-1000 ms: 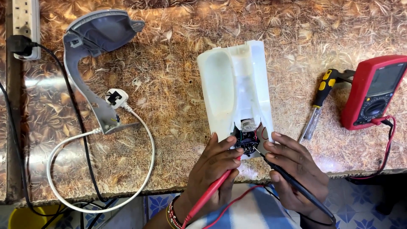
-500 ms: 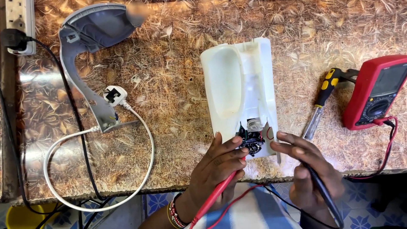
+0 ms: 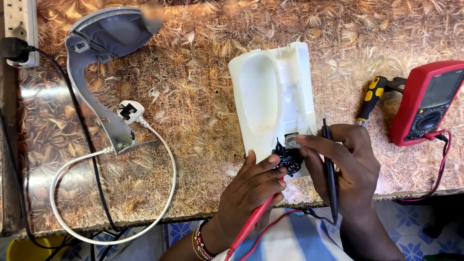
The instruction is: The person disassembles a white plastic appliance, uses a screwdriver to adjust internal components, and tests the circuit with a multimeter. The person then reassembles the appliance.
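two hands work at the near end of a white plastic appliance housing (image 3: 273,96) lying on the patterned brown table (image 3: 203,121). left hand (image 3: 249,193) fingers pinch a red probe (image 3: 251,222) against the small black part (image 3: 288,158) there; right hand (image 3: 345,164) fingers clamp a black probe (image 3: 330,169), tip beside the housing.

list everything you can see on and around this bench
white plastic appliance housing: 1, white, bench centre
small black component: 1, black, housing's near end
red probe: 1, red, in left hand
black probe: 1, black, in right hand
red multimeter: 1, red, right edge
yellow-handled screwdriver: 1, yellow and black, beside multimeter
grey plastic handle part: 1, grey, upper left
white plug and cord: 1, white, left
white power strip: 1, white, top left corner
patterned brown bench: 1, brown
left hand: 1, on component
right hand: 1, on component
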